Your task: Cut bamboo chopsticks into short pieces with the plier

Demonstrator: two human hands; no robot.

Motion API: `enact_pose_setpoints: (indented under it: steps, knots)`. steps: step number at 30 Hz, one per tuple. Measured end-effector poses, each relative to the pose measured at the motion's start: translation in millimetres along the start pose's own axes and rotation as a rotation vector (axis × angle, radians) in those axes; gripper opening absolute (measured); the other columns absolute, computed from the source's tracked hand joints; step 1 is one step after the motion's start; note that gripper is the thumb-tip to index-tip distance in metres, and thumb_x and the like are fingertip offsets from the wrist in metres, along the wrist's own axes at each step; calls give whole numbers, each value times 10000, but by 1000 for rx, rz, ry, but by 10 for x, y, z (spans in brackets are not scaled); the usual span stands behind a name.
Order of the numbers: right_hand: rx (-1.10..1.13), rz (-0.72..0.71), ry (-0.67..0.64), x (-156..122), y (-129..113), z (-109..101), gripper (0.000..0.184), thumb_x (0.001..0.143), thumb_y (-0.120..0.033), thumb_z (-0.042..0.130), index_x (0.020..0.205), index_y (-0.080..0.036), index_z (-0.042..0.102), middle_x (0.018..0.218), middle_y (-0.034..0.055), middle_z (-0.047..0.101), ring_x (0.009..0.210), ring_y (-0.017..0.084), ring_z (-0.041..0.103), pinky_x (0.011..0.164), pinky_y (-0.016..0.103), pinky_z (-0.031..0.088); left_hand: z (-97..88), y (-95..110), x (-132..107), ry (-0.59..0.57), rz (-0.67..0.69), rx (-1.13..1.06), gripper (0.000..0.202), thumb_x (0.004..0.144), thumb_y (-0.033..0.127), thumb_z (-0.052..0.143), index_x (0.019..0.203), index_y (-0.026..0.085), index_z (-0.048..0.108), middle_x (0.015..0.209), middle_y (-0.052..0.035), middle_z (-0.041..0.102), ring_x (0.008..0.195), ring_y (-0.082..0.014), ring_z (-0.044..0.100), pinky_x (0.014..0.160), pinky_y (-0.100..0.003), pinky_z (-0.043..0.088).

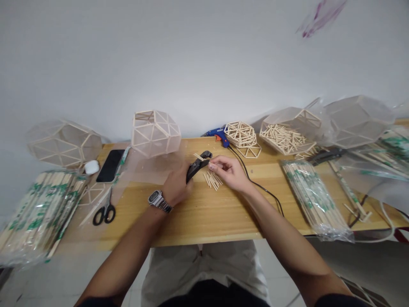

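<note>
My left hand (177, 185) is wrapped round a black hand cutter (194, 169), its head pointing up and to the right. A thin wooden stick (198, 157) shows at the cutter's jaws, in line with the fingertips of my right hand (228, 169). My right hand is closed in a pinch on the stick's near end, beside the jaws; the fingers mostly hide that end. Just below the tool lies a small pile of short cut sticks (213, 181) on the wooden table (204, 221).
Behind stand a blue glue gun (220, 135), stacked stick frames (241, 135) and a faceted translucent shade (156, 133). Another shade (289, 128) holds many short sticks. Scissors (105, 212), a phone (110, 165) and bagged chopsticks (41, 209) lie left; another chopstick pack (315, 198) lies right.
</note>
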State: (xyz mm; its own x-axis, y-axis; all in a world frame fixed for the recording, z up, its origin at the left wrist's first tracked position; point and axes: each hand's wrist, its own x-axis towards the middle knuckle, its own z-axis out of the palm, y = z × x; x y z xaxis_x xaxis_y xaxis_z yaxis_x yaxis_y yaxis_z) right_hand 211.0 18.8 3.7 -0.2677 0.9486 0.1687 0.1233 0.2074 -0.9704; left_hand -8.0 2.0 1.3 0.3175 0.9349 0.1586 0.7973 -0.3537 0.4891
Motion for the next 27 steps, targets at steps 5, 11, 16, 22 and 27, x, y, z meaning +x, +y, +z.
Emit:
enact_pose_setpoints:
  steps: [5, 11, 16, 22, 27]
  knots:
    - [102, 27, -61, 12, -24, -4, 463, 858, -648, 719, 816, -189, 672, 614, -18, 568, 478, 96, 363, 453, 249, 260, -1, 7, 12, 37, 28, -65, 230, 854, 205, 544, 1081, 203, 582, 936, -97, 708, 864, -271, 675, 786, -397, 510]
    - [120, 54, -65, 11, 2, -5, 465, 850, -643, 734, 831, -182, 673, 615, -18, 564, 487, 94, 365, 462, 244, 257, 5, 2, 21, 33, 7, -60, 227, 879, 228, 564, 1103, 201, 588, 959, -97, 718, 888, -269, 684, 797, -383, 509]
    - [94, 49, -18, 0, 18, 13, 482, 837, -652, 739, 858, -173, 693, 633, -19, 553, 521, 100, 376, 487, 245, 266, 15, -2, 12, 19, -22, -35, 226, 866, 216, 566, 1090, 195, 589, 947, -99, 713, 881, -270, 676, 782, -374, 497]
    - [108, 68, -14, -2, 33, 24, 490, 830, -665, 741, 842, -178, 696, 619, -14, 554, 512, 103, 372, 485, 250, 261, 4, 41, 3, -2, -66, -32, 175, 857, 204, 569, 1031, 198, 591, 884, -79, 698, 827, -255, 659, 725, -351, 463]
    - [150, 85, -33, 1, 37, 26, 476, 837, -648, 747, 830, -176, 687, 610, -15, 563, 493, 96, 368, 475, 248, 259, -7, 70, -4, -1, -98, -19, 99, 865, 208, 559, 959, 203, 588, 859, -75, 687, 803, -248, 651, 704, -345, 445]
